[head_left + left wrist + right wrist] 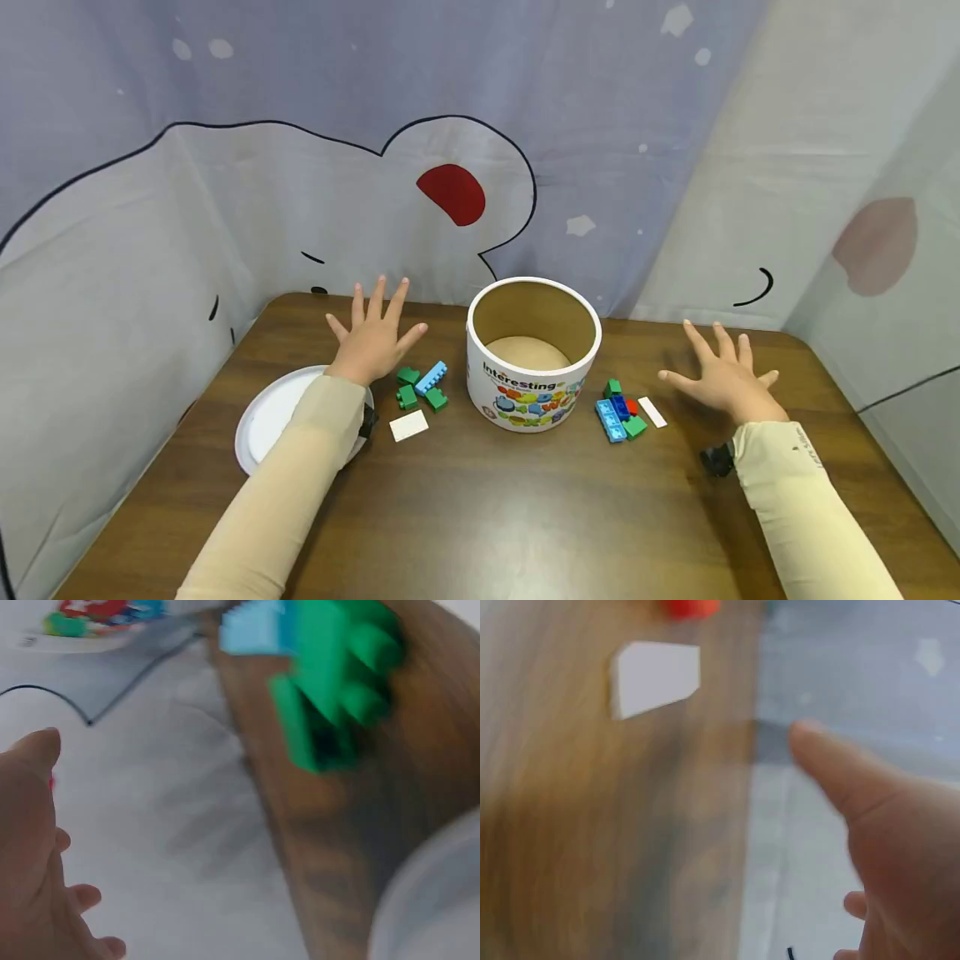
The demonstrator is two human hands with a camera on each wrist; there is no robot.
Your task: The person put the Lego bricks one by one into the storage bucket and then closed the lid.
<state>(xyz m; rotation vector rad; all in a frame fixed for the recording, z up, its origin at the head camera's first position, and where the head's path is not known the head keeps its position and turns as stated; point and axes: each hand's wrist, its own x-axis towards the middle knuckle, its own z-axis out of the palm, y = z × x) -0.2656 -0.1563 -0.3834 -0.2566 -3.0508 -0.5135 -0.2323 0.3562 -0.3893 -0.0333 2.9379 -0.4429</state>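
Note:
With fingers spread, my left hand point(371, 340) hovers over the far left of the table, holding nothing. Just right of it lie several green bricks point(407, 397), a light-blue brick point(431, 377) and a white rectangular piece point(408, 425). My right hand point(724, 380) is likewise spread and holds nothing, at the far right. To its left is a second cluster: a light-blue brick point(611, 421), a dark-blue brick point(620, 407), green bricks point(634, 427), a red piece point(632, 407) and a narrow white piece point(652, 412). The left wrist view shows a green brick point(322, 682) up close.
Between the two clusters stands a white round bucket point(525, 400), open at the top, with "Interesting" printed on it. A white plate point(255, 417) lies at the left, partly covered by my left forearm. A printed curtain point(360, 208) hangs behind the wooden table point(480, 517).

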